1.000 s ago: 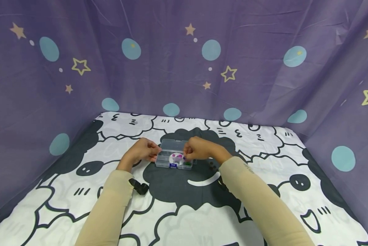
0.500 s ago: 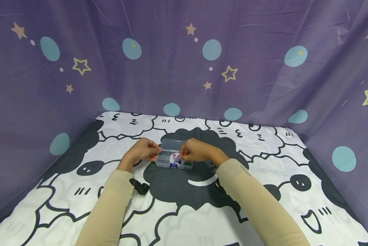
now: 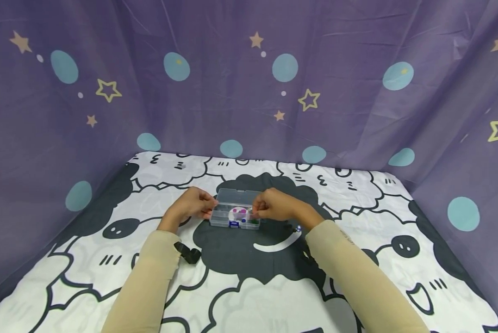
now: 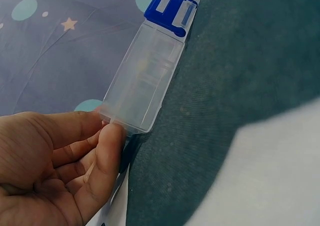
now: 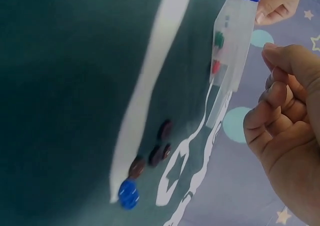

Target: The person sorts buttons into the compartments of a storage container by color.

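A clear plastic compartment box [image 3: 220,221] with a blue latch [image 3: 234,224] lies on the dark part of the cloth, its lid [image 3: 232,196] raised at the back. My left hand [image 3: 195,203] pinches its left end between thumb and finger, close up in the left wrist view. Pink pieces [image 3: 243,211] and a small dark blue piece [image 3: 243,221] show inside; in the right wrist view green pieces [image 5: 218,39] and a red one [image 5: 215,67] show through the wall. My right hand [image 3: 274,205] hovers at the box's right end, fingers loosely curled, nothing visible between them.
Blue buttons [image 5: 129,194] and several brown buttons [image 5: 155,156] lie on the cloth right of the box, partly under my right wrist in the head view. A black strap piece [image 3: 188,253] sits at my left sleeve. A purple curtain [image 3: 249,115] hangs behind.
My right hand moved left over the box, then back right. The small dark blue piece near its fingertips now lies in the front of the box. My left hand stayed put.
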The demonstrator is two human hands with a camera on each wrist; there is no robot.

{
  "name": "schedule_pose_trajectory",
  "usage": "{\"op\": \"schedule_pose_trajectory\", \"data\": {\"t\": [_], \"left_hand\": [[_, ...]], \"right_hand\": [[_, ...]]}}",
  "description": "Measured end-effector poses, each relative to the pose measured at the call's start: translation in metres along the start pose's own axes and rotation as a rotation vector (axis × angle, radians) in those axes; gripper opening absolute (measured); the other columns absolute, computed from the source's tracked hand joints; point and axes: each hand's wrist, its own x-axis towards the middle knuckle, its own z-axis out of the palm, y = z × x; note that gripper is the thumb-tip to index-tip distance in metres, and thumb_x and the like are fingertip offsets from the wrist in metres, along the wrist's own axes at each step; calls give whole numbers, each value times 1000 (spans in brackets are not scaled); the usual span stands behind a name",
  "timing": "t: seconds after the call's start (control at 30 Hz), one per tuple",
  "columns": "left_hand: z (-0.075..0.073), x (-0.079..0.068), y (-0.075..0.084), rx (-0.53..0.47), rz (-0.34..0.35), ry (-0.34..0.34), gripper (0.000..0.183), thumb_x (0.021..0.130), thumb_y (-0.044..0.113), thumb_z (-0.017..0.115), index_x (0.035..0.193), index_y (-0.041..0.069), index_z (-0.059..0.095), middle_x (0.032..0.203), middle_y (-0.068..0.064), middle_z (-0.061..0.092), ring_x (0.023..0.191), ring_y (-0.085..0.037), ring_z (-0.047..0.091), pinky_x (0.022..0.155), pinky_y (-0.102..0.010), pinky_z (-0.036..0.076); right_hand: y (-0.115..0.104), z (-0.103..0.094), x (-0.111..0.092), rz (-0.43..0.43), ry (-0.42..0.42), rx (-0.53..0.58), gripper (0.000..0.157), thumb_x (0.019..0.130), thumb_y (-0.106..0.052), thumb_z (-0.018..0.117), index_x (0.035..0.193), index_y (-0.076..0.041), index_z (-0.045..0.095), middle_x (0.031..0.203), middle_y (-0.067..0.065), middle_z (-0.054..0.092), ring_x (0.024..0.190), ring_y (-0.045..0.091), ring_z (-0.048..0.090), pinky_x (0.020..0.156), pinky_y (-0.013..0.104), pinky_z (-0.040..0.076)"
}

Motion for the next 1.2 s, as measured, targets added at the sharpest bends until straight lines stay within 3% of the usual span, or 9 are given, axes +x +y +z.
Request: {"op": "schedule_pose_trajectory", "data": {"t": [0.23,0.4,0.67,0.97,1.2], "left_hand": [[1,3,-2,-3,1,2,20,100,10,69,110,-7,71,86,-14,69,64,-15,69,62,-30,63],[1,2,-2,-9,-3,0,19,99,10,70,109,-7,71,83,-14,69,64,-16,69,62,-31,63],[1,2,-1,-11,-9,-1,18,99,11,70,107,-5,71,83,-14,69,65,-16,69,63,-31,63],[1,0,-2,-2,-7,2,17,100,10,68,108,-5,71,84,-14,69,65,-16,69,64,-31,63],[2,1,-1,-6,0,-1,18,100,10,69,108,-5,71,84,-14,69,65,-16,69,63,-31,63]], "right_hand": [[14,-2,-20,26,43,3,9,98,-12,70,92,-10,76,78,-5,69,62,5,52,57,22,46],[21,-5,-35,63,49,7,9,99,-13,70,93,-10,76,79,-2,71,62,6,53,58,23,47],[33,-10,-59,92,73,-17,8,98,-12,70,92,-9,76,75,-9,65,63,5,51,59,23,47],[46,-13,-80,111,65,-13,6,97,-11,71,93,-8,76,76,-9,67,65,4,56,62,24,51],[52,-12,-92,134,55,-6,7,96,-9,71,90,-8,75,71,-10,62,61,3,51,58,22,45]]}}
